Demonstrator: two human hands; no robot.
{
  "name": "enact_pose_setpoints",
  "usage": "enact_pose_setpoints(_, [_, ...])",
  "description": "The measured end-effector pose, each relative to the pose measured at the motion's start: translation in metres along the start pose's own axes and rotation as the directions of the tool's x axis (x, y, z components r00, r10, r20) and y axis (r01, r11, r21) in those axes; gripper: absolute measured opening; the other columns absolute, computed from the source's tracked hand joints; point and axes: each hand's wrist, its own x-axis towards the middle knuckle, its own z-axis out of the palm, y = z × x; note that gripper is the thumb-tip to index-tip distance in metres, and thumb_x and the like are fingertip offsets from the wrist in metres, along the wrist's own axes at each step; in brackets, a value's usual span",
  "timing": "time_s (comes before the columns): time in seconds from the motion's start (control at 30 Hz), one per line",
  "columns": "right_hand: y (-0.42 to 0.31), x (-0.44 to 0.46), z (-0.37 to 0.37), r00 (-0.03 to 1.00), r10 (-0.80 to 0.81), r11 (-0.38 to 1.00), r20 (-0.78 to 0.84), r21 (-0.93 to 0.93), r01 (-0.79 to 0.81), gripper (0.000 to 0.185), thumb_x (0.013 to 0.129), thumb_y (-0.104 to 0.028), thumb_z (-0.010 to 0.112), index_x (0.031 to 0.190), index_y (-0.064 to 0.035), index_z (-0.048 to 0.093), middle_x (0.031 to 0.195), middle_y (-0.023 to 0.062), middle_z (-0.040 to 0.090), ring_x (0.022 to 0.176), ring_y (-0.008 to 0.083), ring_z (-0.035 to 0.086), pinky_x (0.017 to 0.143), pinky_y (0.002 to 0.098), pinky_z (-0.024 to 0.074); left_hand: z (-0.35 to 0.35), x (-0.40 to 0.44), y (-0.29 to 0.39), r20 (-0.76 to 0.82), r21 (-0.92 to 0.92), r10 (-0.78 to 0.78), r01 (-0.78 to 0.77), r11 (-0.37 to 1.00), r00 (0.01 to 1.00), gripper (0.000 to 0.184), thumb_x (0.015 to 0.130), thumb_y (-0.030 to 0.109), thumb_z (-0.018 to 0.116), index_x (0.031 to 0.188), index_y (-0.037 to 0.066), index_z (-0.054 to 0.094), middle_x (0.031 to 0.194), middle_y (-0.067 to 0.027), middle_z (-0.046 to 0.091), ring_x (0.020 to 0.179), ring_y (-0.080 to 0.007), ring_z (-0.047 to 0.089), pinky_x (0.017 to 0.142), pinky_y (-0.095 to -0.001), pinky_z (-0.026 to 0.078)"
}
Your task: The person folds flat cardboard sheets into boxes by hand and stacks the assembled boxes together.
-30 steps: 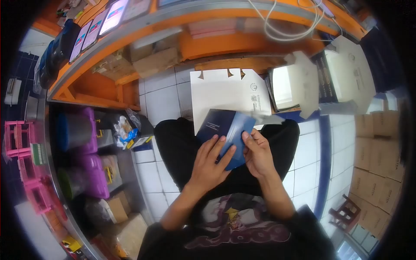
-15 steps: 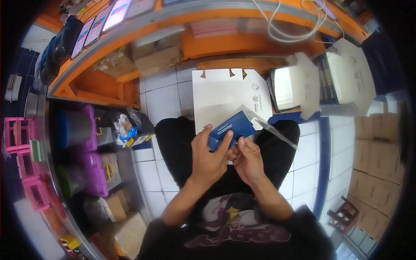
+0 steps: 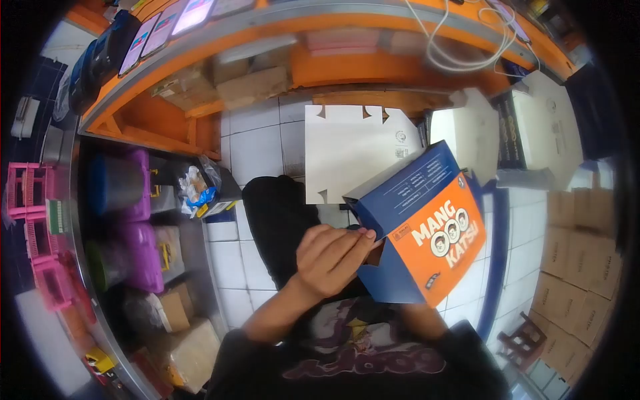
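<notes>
A navy and orange cardboard food box [image 3: 448,230], printed "MANG KATSU", is held tilted above my lap, its orange face up and a navy panel folded along the top. My left hand [image 3: 337,259] pinches the box's left edge between thumb and fingers, beside a dark opening. Only my right forearm [image 3: 425,321] shows below the box; the right hand itself is hidden behind it. Beyond the box lies a flat white cardboard blank [image 3: 350,150] with notched edges and small printed logos, partly covered by the box.
Stacks of folded box blanks [image 3: 460,133] stand at the right under the orange bench [image 3: 333,70]. Phones [image 3: 193,17] and a white cable [image 3: 467,57] lie on the bench. Purple bins [image 3: 141,257] fill the left shelf; brown cartons [image 3: 567,267] are piled at the right.
The folded navy cardboard between both hands has been turned and spread, showing its orange face. It has swung to the right, and my right hand has gone behind it.
</notes>
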Motion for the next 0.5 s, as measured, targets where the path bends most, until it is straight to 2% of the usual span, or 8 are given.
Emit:
enact_pose_setpoints(0.13, [-0.016, -0.007, -0.012, 0.999, -0.005, 1.0, 0.045, 0.01, 0.005, 0.032, 0.095, -0.014, 0.07, 0.125, -0.0057, 0.064, 0.094, 0.0055, 0.071, 0.08, 0.0165, 0.068, 0.074, 0.0295, 0.054, 0.02, -0.008, 0.003, -0.075, -0.185, -0.116, 0.1, 0.978, 0.99, 0.03, 0.075, 0.007, 0.081, 0.104, 0.001, 0.075, 0.098, -0.0099, 0.075, 0.085, -0.0272, 0.073, 0.072, -0.0373, 0.057])
enact_pose_setpoints(0.23, [-0.017, -0.008, -0.007, 0.999, -0.001, 0.999, 0.049, 0.048, -0.002, 0.034, 0.093, -0.014, 0.071, 0.125, -0.0061, 0.064, 0.093, 0.0055, 0.072, 0.078, 0.0173, 0.069, 0.073, 0.0299, 0.0543, 0.026, -0.004, -0.01, 0.021, -0.148, -0.109, 0.111, 0.983, 0.994, 0.029, 0.075, 0.004, 0.081, 0.103, 0.002, 0.075, 0.094, -0.0123, 0.075, 0.086, -0.0293, 0.073, 0.078, -0.0383, 0.058])
enact_pose_setpoints(0.27, [-0.015, -0.005, -0.005, 0.999, -0.006, 0.999, 0.044, 0.052, 0.003, 0.035, 0.092, -0.014, 0.072, 0.125, -0.0063, 0.064, 0.092, 0.0055, 0.072, 0.077, 0.0176, 0.069, 0.073, 0.03, 0.0544, 0.029, -0.005, -0.013, 0.031, -0.114, -0.073, 0.076, 0.991, 0.997, 0.026, 0.074, 0.003, 0.084, 0.099, 0.004, 0.075, 0.108, -0.017, 0.073, 0.088, -0.0274, 0.073, 0.082, -0.0376, 0.057])
enact_pose_setpoints(0.3, [-0.012, -0.002, -0.001, 0.999, -0.015, 0.998, 0.041, 0.065, 0.012, 0.036, 0.092, -0.013, 0.073, 0.126, -0.0064, 0.064, 0.091, 0.0055, 0.072, 0.077, 0.0179, 0.07, 0.072, 0.0301, 0.0545, 0.031, -0.005, -0.015, 0.027, -0.139, -0.06, 0.063, 0.988, 0.998, 0.026, 0.074, 0.003, 0.084, 0.099, 0.004, 0.075, 0.108, -0.017, 0.073, 0.088, -0.0274, 0.073, 0.082, -0.0376, 0.057])
enact_pose_setpoints(0.37, [-0.013, -0.001, -0.003, 0.997, -0.026, 0.998, 0.069, 0.056, 0.022, 0.037, 0.09, -0.013, 0.074, 0.126, -0.0067, 0.064, 0.09, 0.0055, 0.072, 0.076, 0.0184, 0.07, 0.072, 0.0303, 0.0547, 0.032, -0.008, -0.017, 0.214, -0.376, -0.426, 0.477, 0.794, 0.879, 0.038, 0.073, 0.001, 0.087, 0.107, 0.005, 0.071, 0.124, -0.0196, 0.067, 0.095, -0.0245, 0.07, 0.086, -0.0371, 0.056])
enact_pose_setpoints(0.4, [-0.014, 0.0, -0.003, 0.996, -0.031, 0.998, 0.088, 0.052, 0.027, 0.038, 0.09, -0.013, 0.074, 0.126, -0.0068, 0.064, 0.09, 0.0055, 0.072, 0.075, 0.0187, 0.07, 0.072, 0.0304, 0.0548, 0.044, -0.023, -0.03, 0.189, -0.472, -0.47, 0.5, 0.726, 0.862, 0.053, 0.073, -0.003, 0.087, 0.12, 0.005, 0.064, 0.134, -0.0167, 0.06, 0.099, -0.0206, 0.068, 0.085, -0.0328, 0.054])
enact_pose_setpoints(0.43, [-0.018, -0.001, -0.01, 0.992, -0.026, 1.0, 0.123, 0.016, 0.025, 0.039, 0.089, -0.013, 0.075, 0.126, -0.0069, 0.064, 0.089, 0.0055, 0.072, 0.075, 0.0189, 0.07, 0.072, 0.0305, 0.0549, 0.051, -0.045, -0.044, 0.277, -0.547, -0.555, 0.604, 0.58, 0.784, 0.053, 0.082, -0.001, 0.08, 0.129, 0.004, 0.056, 0.129, -0.0139, 0.063, 0.104, -0.0206, 0.066, 0.088, -0.0316, 0.053])
enact_pose_setpoints(0.5, [-0.023, -0.004, -0.023, 0.98, -0.05, 0.983, 0.191, -0.164, 0.082, 0.041, 0.088, -0.013, 0.076, 0.127, -0.0072, 0.064, 0.088, 0.0055, 0.072, 0.074, 0.0195, 0.071, 0.071, 0.0307, 0.0551, 0.042, -0.032, -0.044, 0.405, -0.684, -0.773, 0.723, 0.1, 0.489, 0.034, 0.092, 0.006, 0.073, 0.123, 0.004, 0.057, 0.126, -0.0153, 0.064, 0.113, -0.0233, 0.064, 0.096, -0.0343, 0.051])
